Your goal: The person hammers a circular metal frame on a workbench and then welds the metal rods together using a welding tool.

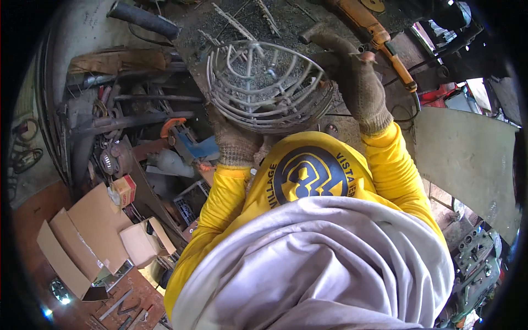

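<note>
From my remote station, I saw the round wire frame just beyond the yellow shirt, over the dark, gritty worktop. The left hand, gloved, was at its near left rim, fingers hidden; I couldn't tell how far it closed. The gloved right hand was beside its right side, its grip and any load unclear to me. 1 orange power tool lay far right.
</note>
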### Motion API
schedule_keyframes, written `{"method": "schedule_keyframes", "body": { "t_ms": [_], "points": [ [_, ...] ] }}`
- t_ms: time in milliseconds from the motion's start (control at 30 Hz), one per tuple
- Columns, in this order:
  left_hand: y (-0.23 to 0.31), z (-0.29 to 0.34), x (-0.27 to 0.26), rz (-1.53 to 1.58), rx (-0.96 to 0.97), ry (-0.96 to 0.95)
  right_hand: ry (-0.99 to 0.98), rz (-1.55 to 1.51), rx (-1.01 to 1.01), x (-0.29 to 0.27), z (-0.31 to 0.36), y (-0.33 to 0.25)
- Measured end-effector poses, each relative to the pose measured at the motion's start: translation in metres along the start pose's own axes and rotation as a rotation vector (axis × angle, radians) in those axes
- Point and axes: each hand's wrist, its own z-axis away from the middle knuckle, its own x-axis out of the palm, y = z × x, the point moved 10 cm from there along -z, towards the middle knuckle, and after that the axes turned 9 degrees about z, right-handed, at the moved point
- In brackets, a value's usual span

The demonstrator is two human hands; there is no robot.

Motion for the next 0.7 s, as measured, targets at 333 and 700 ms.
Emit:
{"method": "schedule_keyframes", "body": {
  "t_ms": [333,700],
  "points": [
    [0.021,0.020,0.035,-0.236,0.125,-0.169,0.215,0.640,0.179,-0.011,0.033,-0.006],
    [-0.053,0.022,-0.071,1.170,0.138,0.606,0.077,0.487,0.056,-0.042,0.013,-0.015]
  ]
}}
